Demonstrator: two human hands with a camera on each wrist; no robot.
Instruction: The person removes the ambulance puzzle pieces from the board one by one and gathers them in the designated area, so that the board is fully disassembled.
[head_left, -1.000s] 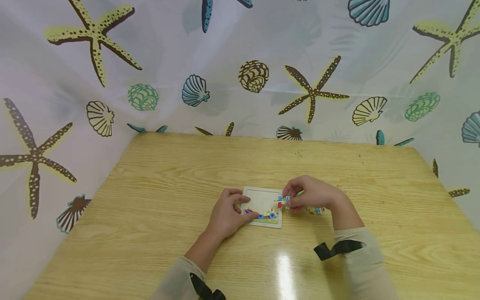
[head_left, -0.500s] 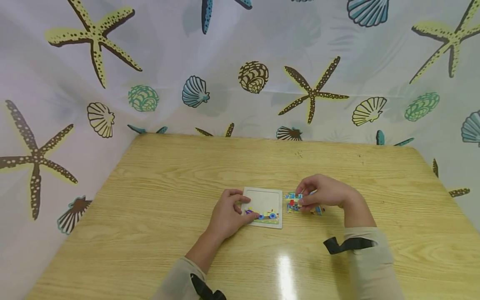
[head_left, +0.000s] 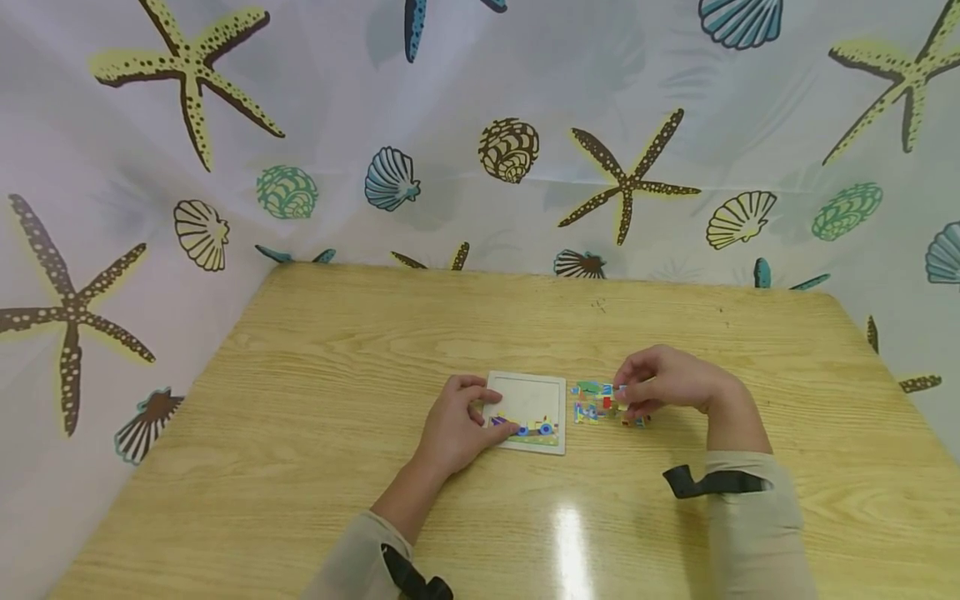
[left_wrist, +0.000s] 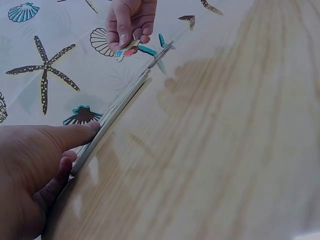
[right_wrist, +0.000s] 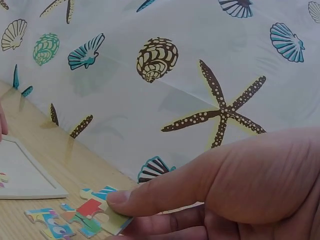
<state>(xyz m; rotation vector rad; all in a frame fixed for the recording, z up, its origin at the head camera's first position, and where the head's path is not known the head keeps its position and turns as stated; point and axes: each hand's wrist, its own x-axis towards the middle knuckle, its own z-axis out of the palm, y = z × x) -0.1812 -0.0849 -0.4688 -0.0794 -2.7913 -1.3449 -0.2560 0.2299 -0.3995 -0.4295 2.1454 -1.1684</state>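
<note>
Holds a tray by its left edge with the left hand, thumb reaching over the lower left part, one finger at the upper left. Has the tray flat on the table, between the left and right edges and well apart from the far edge. Carries set pieces along the tray's bottom edge, showing blue wheels.

Pinches a piece in the right hand, that grip closed with the thumb on the printed face and fingers behind. Shows red, blue and pale yellow on this piece. Holds the piece just beyond the tray's right edge, close to loose pieces lying on the table; cannot tell whether touching or apart. Hides more of the loose pieces partly behind the right hand.

Wears pale sleeves with black straps on both arms. Shows a glare on the near side of the tray. Has a cloth along the table's far, left and right edges, printed with starfish and shells.
</note>
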